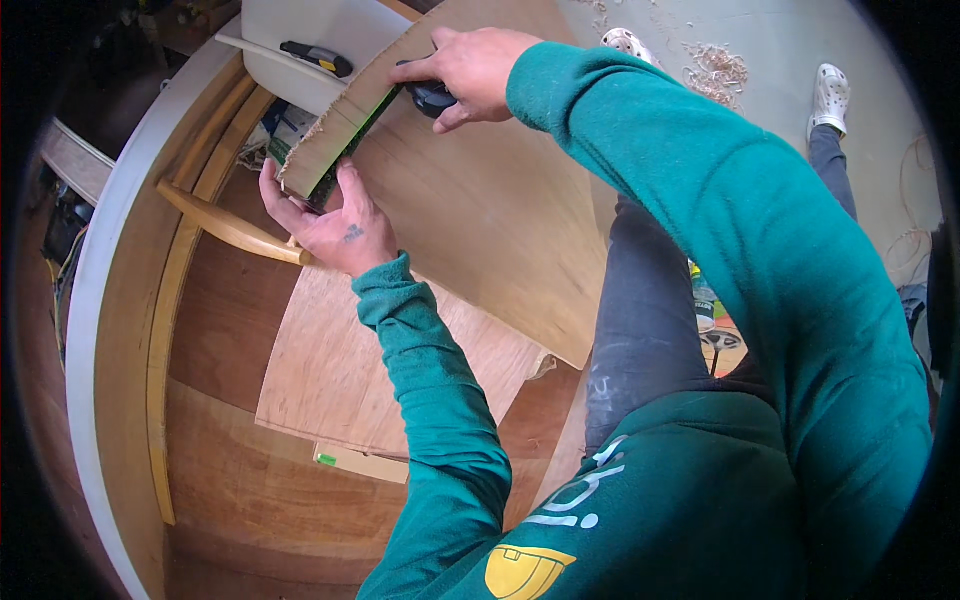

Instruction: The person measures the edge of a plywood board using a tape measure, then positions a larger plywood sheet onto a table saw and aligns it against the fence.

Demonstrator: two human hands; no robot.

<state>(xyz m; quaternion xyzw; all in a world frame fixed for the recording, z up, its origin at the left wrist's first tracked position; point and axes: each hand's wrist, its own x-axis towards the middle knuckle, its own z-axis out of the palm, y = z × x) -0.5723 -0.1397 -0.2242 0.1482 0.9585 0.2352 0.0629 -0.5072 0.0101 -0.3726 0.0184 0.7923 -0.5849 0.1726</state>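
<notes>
My right hand (478,75) grips the black case of a tape measure (432,98) above a large plywood board (480,210). From the case its yellow-green blade (368,122) runs along the board near a rough, splintered edge. At the board's corner, my left hand (335,220) closes round the edge, its thumb by the far end of the blade and its fingers on the outer side. The exact contact of the fingertips with the blade end is partly hidden.
A utility knife (318,58) lies on a white surface beyond the board. Below are a curved wooden bar (235,225), another plywood sheet (350,360) and a curved white-edged frame (120,300). Wood shavings (716,72) lie on the floor. A bottle (704,300) is beside my leg.
</notes>
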